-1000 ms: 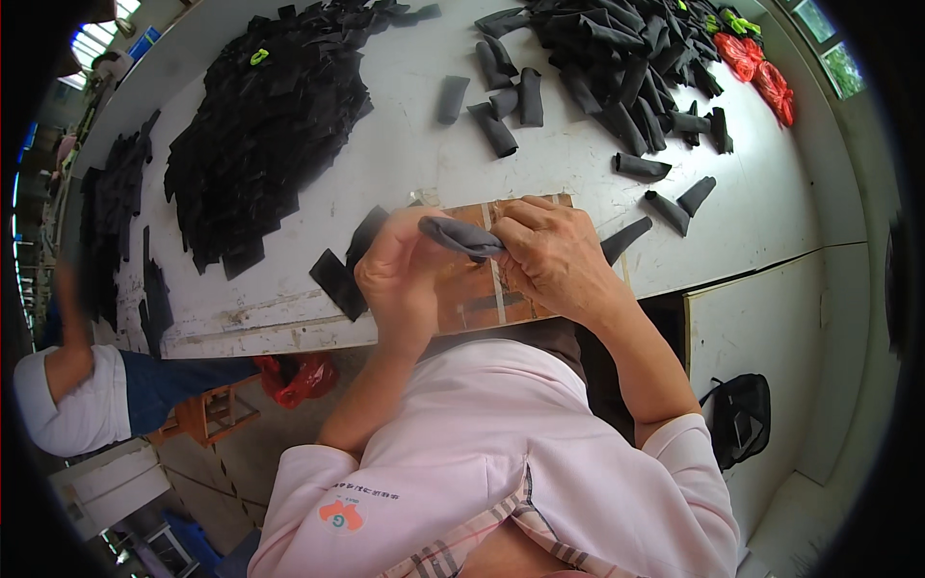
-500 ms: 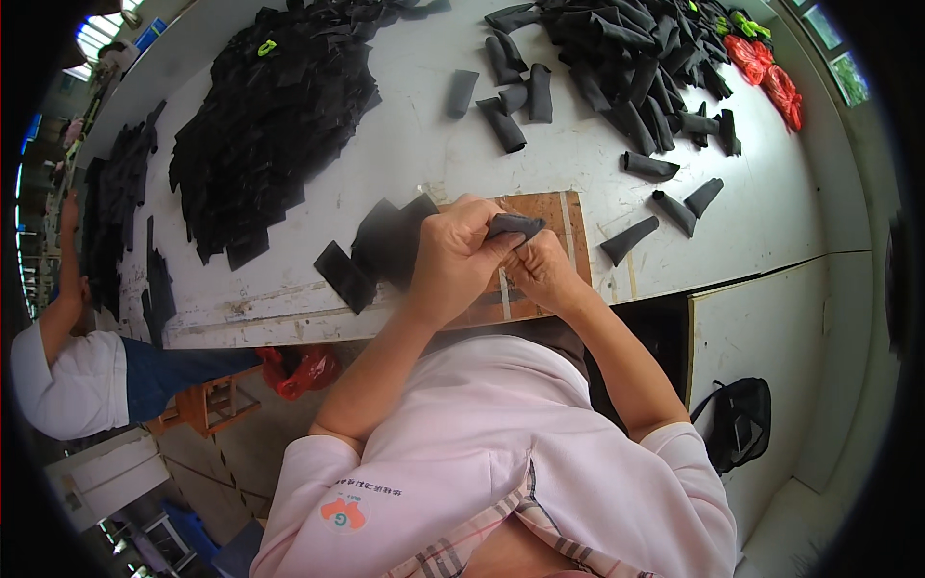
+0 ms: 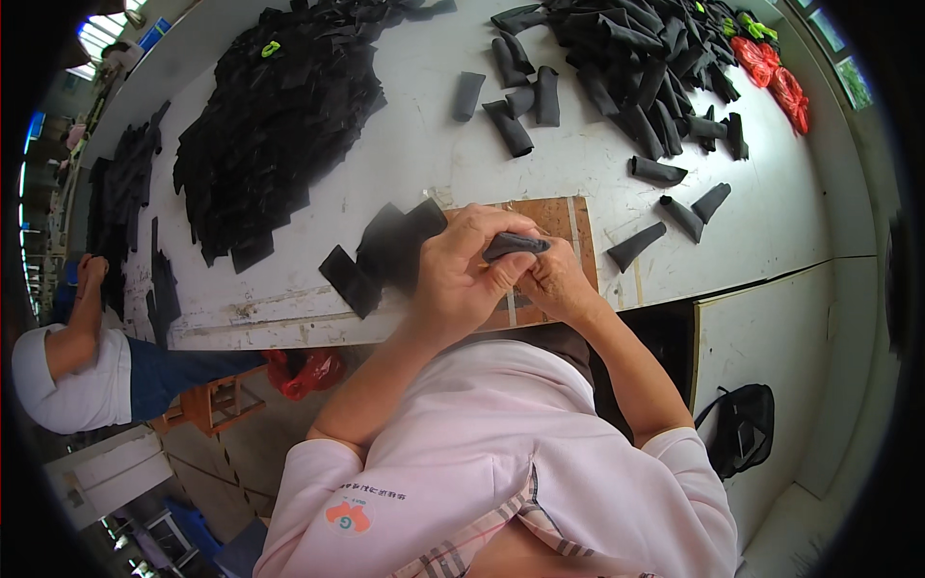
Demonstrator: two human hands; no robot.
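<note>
From the head camera: one brown board (image 3: 561, 214), three loose tubes (image 3: 637, 247) just right of it, one dark cloth tube (image 3: 515, 248) in hand. It lies between the left hand's (image 3: 458, 275) closed thumb and fingers, its end touching the right hand (image 3: 561, 284), whose hidden fingers I cannot judge.

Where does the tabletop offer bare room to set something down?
Bare white tabletop lies between the big black pile and the loose dark rolls, and right of the three nearer rolls. Crowded: the upper-right heap and the brown board under the left hand and right hand.
</note>
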